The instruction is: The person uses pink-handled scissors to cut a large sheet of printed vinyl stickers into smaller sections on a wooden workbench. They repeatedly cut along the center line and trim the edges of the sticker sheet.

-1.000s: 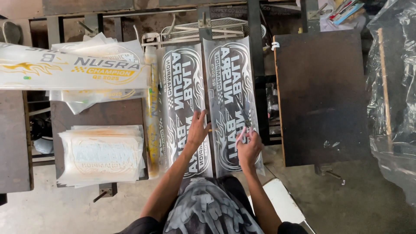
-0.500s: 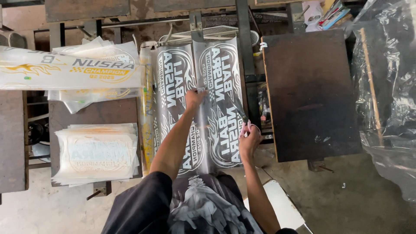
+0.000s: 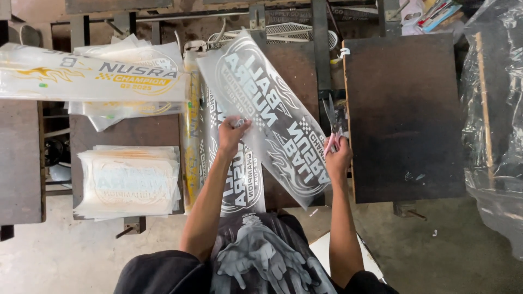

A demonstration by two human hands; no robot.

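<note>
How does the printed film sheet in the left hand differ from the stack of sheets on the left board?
The film sheet is single, lifted and slanted in the left hand; the stack holds many sheets lying flat and square on the board. The film sheet looks dark behind its print; the stack looks milky white. Both carry round printed designs.

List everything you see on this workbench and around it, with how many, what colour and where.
Clear printed film sheet: one, white print, lifted at centre, tilted.
Printed film strip: one, white print, flat beneath it.
Stack of printed film sheets: one, whitish, lower left.
Long printed film sheets: several, white with yellow print, upper left.
Scissors: one pair, pink handles, right of centre.
Dark board: one, brown-black, right.
Plastic wrap: one, clear, far right.
Left hand: pinching the lifted sheet.
Right hand: holding the scissors.
</note>
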